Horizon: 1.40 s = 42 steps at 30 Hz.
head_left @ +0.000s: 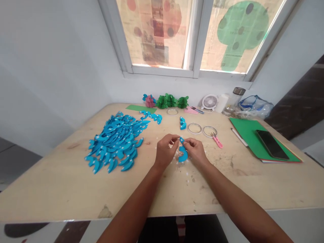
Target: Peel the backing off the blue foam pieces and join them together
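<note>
Near the middle of the table, my left hand point(167, 148) and my right hand point(194, 150) meet at a curved blue paper piece point(183, 155) with small white squares on it. The fingers of my right hand pinch its upper right side. My left thumb and forefinger are closed at its top tip; whether they grip the paper or a tiny bit on it is too small to tell. Just beyond the hands lies another blue piece point(182, 123). To the left spreads a large pile of similar blue pieces point(116, 138), with a short joined row point(152, 116) behind it.
Tape rolls point(194, 128) and pink scissors point(217, 141) lie right of centre. Further right are a pen point(239, 137), green sheets point(243, 130) and a black phone point(272, 144). Paper flowers point(170, 100), a small fan point(210, 102), a bottle point(235, 96) and a plastic bag point(255, 106) line the back.
</note>
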Each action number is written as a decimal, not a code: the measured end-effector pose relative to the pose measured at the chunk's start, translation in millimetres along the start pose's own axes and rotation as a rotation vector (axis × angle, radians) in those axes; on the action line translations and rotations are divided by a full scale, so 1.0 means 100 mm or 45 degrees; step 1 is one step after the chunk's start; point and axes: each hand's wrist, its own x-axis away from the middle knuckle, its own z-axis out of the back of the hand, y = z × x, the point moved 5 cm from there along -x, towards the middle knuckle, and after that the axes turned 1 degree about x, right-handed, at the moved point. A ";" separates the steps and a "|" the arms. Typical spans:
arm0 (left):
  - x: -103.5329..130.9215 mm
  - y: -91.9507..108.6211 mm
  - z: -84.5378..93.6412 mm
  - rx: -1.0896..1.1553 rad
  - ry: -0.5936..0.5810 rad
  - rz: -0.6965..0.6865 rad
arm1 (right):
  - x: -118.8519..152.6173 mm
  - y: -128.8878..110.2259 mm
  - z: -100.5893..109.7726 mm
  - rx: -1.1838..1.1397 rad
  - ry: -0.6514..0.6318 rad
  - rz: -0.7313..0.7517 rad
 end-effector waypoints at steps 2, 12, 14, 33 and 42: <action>0.02 0.03 -0.04 -0.157 -0.047 -0.139 | 0.00 0.00 0.00 0.006 -0.003 0.015; 0.05 -0.02 -0.11 -0.410 -0.093 -0.233 | 0.02 -0.08 0.00 0.279 0.003 0.181; 0.04 -0.03 -0.10 -0.395 -0.097 -0.219 | 0.03 -0.09 0.01 0.360 0.009 0.218; 0.02 -0.03 -0.09 -0.288 -0.115 -0.076 | 0.10 -0.25 -0.02 0.762 0.017 0.502; 0.00 -0.09 -0.06 -0.077 -0.060 0.102 | 0.05 -0.14 0.01 0.544 0.021 0.284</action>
